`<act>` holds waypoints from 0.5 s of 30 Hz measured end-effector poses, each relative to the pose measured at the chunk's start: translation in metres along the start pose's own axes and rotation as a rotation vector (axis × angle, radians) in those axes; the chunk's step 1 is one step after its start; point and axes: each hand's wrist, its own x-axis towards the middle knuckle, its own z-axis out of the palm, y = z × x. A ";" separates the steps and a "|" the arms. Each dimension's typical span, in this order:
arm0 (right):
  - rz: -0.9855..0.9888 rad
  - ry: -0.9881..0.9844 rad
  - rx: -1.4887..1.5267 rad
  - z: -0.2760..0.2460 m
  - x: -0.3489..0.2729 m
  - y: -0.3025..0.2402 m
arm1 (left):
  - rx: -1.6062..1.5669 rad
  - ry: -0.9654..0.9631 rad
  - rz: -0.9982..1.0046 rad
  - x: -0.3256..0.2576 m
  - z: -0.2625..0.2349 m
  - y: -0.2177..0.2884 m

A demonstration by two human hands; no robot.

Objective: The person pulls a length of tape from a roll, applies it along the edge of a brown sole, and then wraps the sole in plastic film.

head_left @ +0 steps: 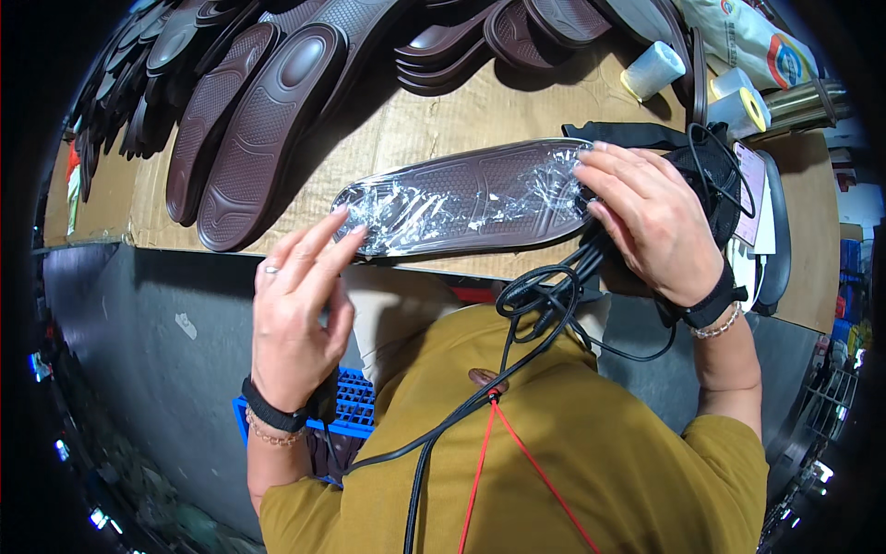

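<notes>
Brown moulded shoe soles (249, 120) lie overlapped in rows across the far left of the table (443, 120), which is covered in cardboard, so each stays easy to pick off the pile. At the near edge one dark sole (461, 198) lies flat, wrapped in crinkled clear film. The left hand (295, 314) has its fingers (323, 235) loosely spread, the tips touching the film at the sole's left end, seemingly smoothing it rather than gripping. The right hand (651, 222) lies open over the sole's right end, pressing it down, apparently to steady it. Black cables (544, 305) hang off the near edge. White tape rolls (655, 69) stand at the far right corner.
</notes>
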 end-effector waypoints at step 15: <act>0.042 -0.141 -0.029 0.012 0.016 -0.014 | 0.011 -0.125 0.112 0.006 0.022 -0.030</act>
